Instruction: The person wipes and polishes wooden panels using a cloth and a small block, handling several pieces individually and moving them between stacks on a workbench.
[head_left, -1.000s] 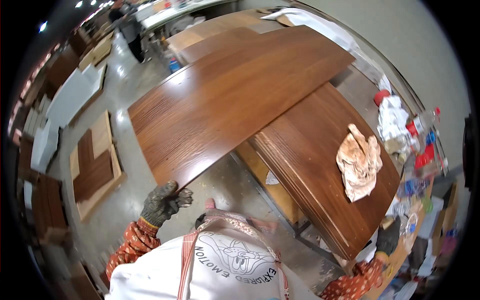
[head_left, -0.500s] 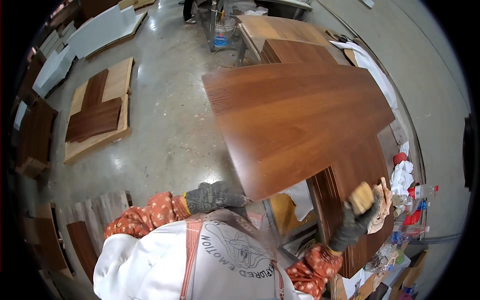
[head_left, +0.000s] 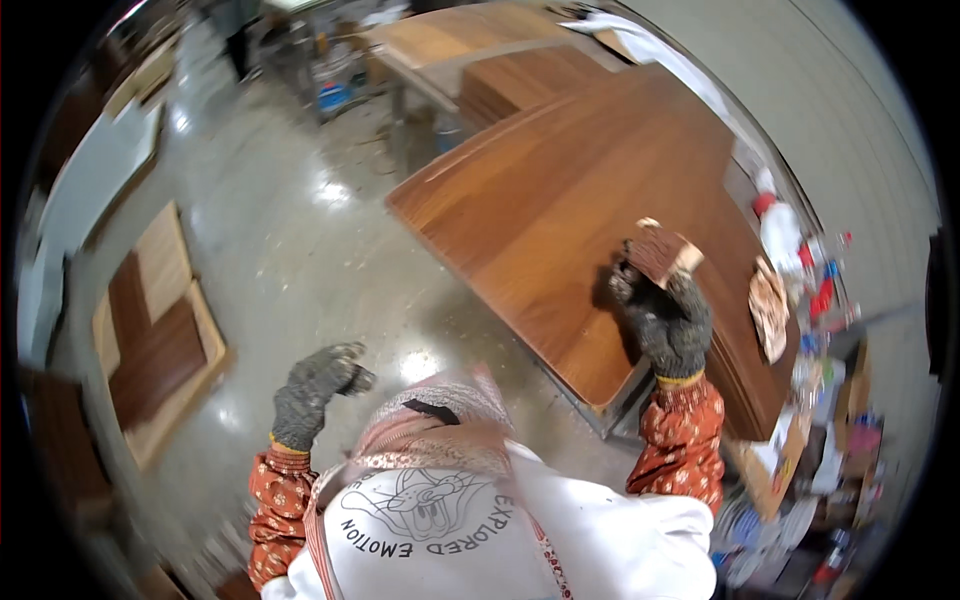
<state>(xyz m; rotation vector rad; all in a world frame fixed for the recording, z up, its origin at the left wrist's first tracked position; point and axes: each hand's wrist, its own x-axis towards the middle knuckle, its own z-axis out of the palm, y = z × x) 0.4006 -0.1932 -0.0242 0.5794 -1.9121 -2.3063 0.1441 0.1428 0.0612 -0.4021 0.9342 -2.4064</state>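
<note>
Both my hands wear dark grey knitted gloves below patterned orange-red sleeves. My right hand (head_left: 670, 325) is closed around a sanding block (head_left: 660, 250) with a brown rough face and pale tan ends, raised over a wood panel. That large reddish-brown panel (head_left: 540, 220) lies on the stack of panels, its near corner pointing toward me. My left hand (head_left: 315, 390) is off the panel, out over the floor to the left; its fingers are loosely bent and hold nothing. A crumpled tan cloth (head_left: 768, 310) lies on the brown wood right of my right hand.
More boards (head_left: 530, 82) lie on the bench behind the panel. Plastic bottles and rags (head_left: 820, 290) crowd the right side by the wall. On the floor at left, brown boards (head_left: 155, 360) rest on a pale wooden base. A person's legs (head_left: 238, 50) show far back.
My left hand has let go of the panel's near edge and moved left. The panel now sits shifted on the stack. My right hand has brought the sanding block from the right side over it.
</note>
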